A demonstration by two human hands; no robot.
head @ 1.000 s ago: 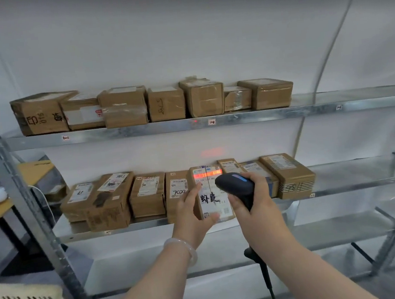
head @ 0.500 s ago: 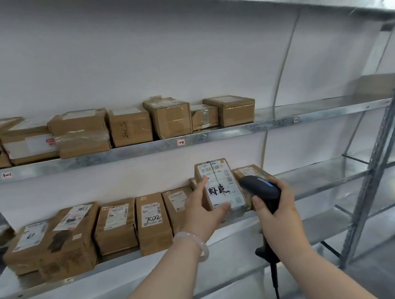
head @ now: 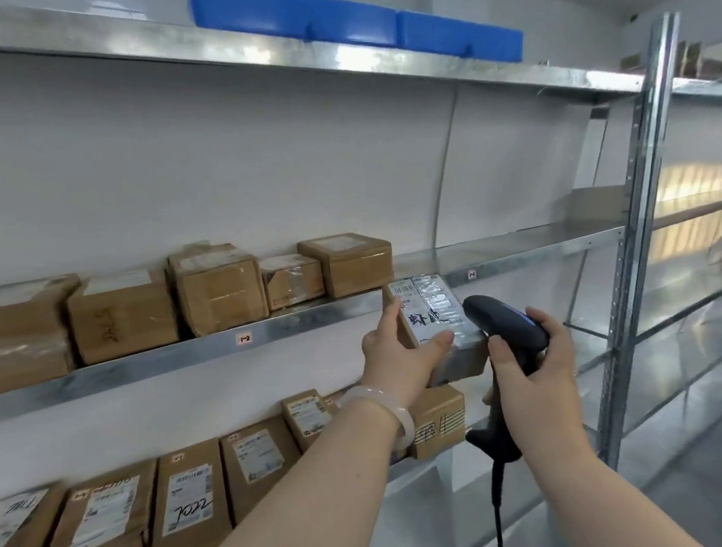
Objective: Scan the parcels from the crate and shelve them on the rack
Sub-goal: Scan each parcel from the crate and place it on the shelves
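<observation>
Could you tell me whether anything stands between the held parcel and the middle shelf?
Nothing visible does. The left hand holds the parcel at the middle shelf's front edge, right of the end box, with bare metal behind it. The scanner in the right hand is beside the parcel, not behind it.

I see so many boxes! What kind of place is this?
Probably a parcel storeroom: labelled brown cardboard parcels line a grey metal rack, and the right hand holds a black handheld barcode scanner.
</observation>
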